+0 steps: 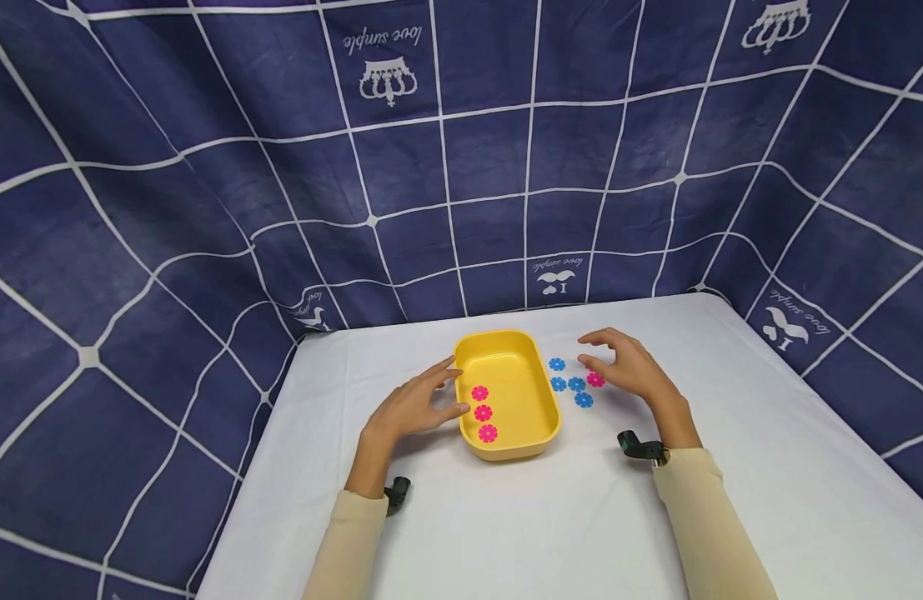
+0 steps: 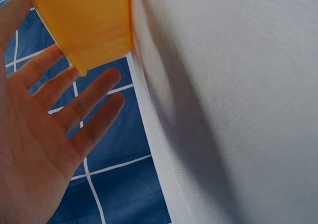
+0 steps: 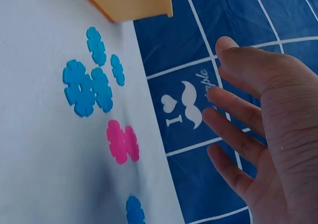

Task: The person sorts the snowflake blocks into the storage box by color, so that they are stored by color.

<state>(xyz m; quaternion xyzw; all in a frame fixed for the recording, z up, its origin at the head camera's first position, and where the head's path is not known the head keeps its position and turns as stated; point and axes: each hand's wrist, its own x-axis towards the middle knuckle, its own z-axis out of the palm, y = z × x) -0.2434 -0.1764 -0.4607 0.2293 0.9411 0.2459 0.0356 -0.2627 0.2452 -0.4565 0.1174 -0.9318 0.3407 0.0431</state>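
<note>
A yellow plastic tray [image 1: 512,375] holds three pink snowflake-shaped discs [image 1: 483,413] along its left side. My left hand [image 1: 413,408] is at the tray's left rim, fingers extended, with the thumb and fingertips overlapping the edge. In the left wrist view, the palm and spread fingers [image 2: 89,127] show beside the tray's outer wall. My right hand [image 1: 632,365] hovers over the table right of the tray, holding nothing, thumb and fingers apart. Near it lie several blue snowflake discs [image 1: 577,384] and two pink ones [image 3: 116,141], partly hidden by the hand in the head view.
A white cloth covers the table [image 1: 566,508]. Another blue disc [image 3: 134,211] lies at the bottom of the right wrist view. Dark blue curtains [image 1: 491,158] with white lines stand behind the table and at both sides.
</note>
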